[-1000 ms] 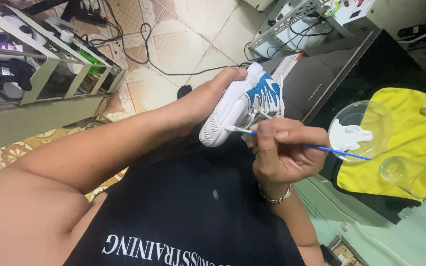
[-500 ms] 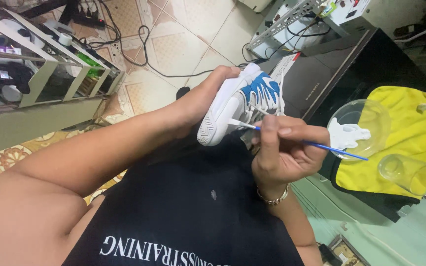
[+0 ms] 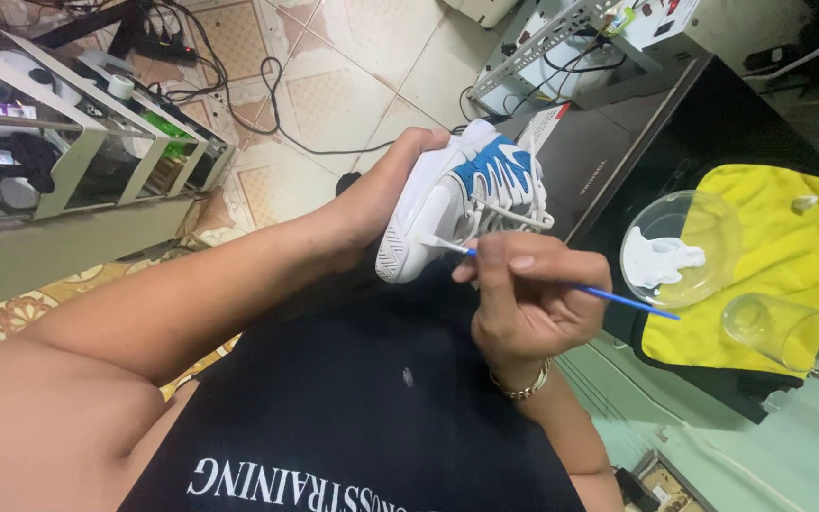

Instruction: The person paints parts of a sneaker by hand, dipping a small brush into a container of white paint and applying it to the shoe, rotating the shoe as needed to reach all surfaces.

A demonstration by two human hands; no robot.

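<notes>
While a white sneaker [image 3: 462, 204] with blue side panels is held up over the lap, sole turned toward the camera, the left hand [image 3: 381, 194] cups its heel, fingers closed around the far side and mostly hidden behind the shoe. The right hand [image 3: 523, 294] pinches a thin blue-handled brush [image 3: 561, 283] between closed fingers, its white-loaded tip touching the smooth sidewall just above the ridged sole; the bristles are too small to make out. Loose white laces hang beside the knuckles. A bracelet circles the right wrist. Off to the right, on a dark bench [image 3: 618, 161], a yellow cloth [image 3: 789, 246] carries a clear shallow dish [image 3: 680, 246] smeared with white paint and a clear glass [image 3: 779, 332] lying partly past the cloth's edge. Cables trail over the tiled floor [image 3: 334, 85], and a metal shelf [image 3: 78, 142] is cut off at left.
</notes>
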